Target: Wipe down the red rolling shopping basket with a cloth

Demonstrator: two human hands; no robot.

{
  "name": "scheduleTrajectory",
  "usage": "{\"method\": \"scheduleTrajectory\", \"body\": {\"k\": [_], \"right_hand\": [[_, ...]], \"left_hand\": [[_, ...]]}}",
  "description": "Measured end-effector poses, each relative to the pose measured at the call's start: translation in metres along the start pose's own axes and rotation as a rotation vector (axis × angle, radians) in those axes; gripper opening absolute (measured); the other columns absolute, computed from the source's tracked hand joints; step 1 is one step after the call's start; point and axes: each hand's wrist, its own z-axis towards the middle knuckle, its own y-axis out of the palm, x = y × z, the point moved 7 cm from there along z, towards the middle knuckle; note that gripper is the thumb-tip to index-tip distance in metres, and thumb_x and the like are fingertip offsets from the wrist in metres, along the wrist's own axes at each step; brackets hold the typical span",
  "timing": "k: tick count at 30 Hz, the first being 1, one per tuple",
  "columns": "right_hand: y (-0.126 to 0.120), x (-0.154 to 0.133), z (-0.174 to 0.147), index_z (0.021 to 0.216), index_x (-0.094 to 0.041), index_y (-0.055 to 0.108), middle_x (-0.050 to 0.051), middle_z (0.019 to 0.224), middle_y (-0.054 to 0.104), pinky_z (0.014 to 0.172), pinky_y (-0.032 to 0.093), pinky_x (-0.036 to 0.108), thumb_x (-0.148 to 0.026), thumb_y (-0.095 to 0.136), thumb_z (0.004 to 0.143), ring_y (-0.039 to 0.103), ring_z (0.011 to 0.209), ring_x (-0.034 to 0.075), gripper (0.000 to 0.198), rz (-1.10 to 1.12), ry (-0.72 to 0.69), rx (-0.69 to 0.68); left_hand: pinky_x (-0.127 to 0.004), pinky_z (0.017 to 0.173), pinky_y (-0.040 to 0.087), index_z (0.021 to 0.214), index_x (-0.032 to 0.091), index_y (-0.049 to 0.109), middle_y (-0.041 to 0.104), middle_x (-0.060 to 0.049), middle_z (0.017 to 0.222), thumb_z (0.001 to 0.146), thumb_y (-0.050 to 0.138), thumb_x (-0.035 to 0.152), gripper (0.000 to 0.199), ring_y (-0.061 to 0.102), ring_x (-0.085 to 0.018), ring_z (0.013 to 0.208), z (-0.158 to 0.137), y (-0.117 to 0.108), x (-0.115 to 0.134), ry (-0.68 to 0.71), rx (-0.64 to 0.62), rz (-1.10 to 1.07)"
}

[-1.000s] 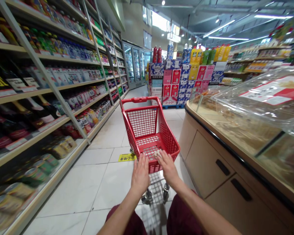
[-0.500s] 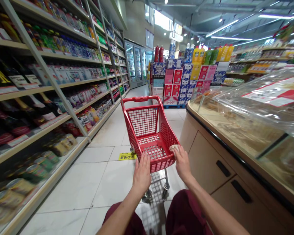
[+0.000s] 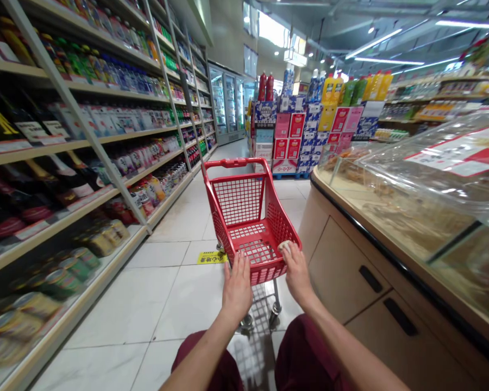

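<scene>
In front of me stands a small red plastic shopping cart (image 3: pixel 244 232) with lattice walls and metal legs on wheels. Its basket has nothing in it. My left hand (image 3: pixel 237 279) rests on the near left corner of the rim, fingers stretched out and close together. With my right hand (image 3: pixel 296 269) I hold a crumpled whitish cloth (image 3: pixel 284 246) against the rim at the near right corner. The fingers are bent over the cloth, and most of it is hidden beneath them.
Shelves of bottles and cans (image 3: pixel 118 130) line the left side. A wooden counter (image 3: pixel 350 271) with a clear cover stands close on the right. Stacked drink boxes (image 3: pixel 295 138) are beyond the cart. A yellow floor sticker (image 3: pixel 212 257) lies beside it.
My right hand has moved a little to the left along the cart's near rim with the cloth. My left hand has stayed on the left corner.
</scene>
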Motion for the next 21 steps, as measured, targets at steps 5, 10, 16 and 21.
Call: {"method": "scheduleTrajectory", "body": {"k": [5, 10, 16, 21], "right_hand": [[0.016, -0.028, -0.007, 0.121, -0.025, 0.047, 0.005, 0.13, 0.045, 0.101, 0.03, 0.038, -0.009, 0.034, 0.082, 0.03, 0.126, 0.015, 0.043, 0.05, -0.14, -0.116], [-0.005, 0.011, 0.002, 0.121, -0.02, 0.046, 0.01, 0.134, 0.038, 0.102, 0.022, 0.048, -0.005, 0.028, 0.082, 0.022, 0.129, 0.019, 0.046, -0.006, 0.017, -0.034], [0.016, -0.032, -0.007, 0.12, -0.023, 0.047, 0.006, 0.13, 0.044, 0.101, 0.03, 0.038, -0.01, 0.035, 0.083, 0.028, 0.126, 0.014, 0.041, 0.044, -0.141, -0.124], [-0.003, 0.005, 0.004, 0.122, -0.019, 0.046, 0.012, 0.131, 0.041, 0.101, 0.026, 0.047, -0.007, 0.028, 0.084, 0.022, 0.129, 0.02, 0.043, -0.032, -0.063, -0.059]], "left_hand": [[-0.047, 0.106, 0.014, 0.131, 0.01, 0.028, 0.027, -0.011, 0.14, 0.073, 0.038, 0.02, 0.06, 0.016, -0.023, 0.131, 0.001, 0.003, 0.008, 0.028, -0.023, -0.028], [-0.045, 0.106, 0.014, 0.131, 0.008, 0.026, 0.025, -0.011, 0.14, 0.073, 0.038, 0.018, 0.061, 0.016, -0.023, 0.131, 0.0, 0.005, 0.008, 0.043, -0.033, -0.034], [-0.043, 0.106, 0.016, 0.13, 0.007, 0.028, 0.026, -0.013, 0.139, 0.074, 0.039, 0.02, 0.059, 0.016, -0.023, 0.13, 0.001, 0.008, 0.009, 0.027, -0.017, -0.034], [-0.043, 0.106, 0.016, 0.132, 0.009, 0.025, 0.027, -0.012, 0.14, 0.074, 0.039, 0.019, 0.06, 0.016, -0.023, 0.13, -0.001, 0.006, 0.009, 0.069, 0.003, -0.008]]}}
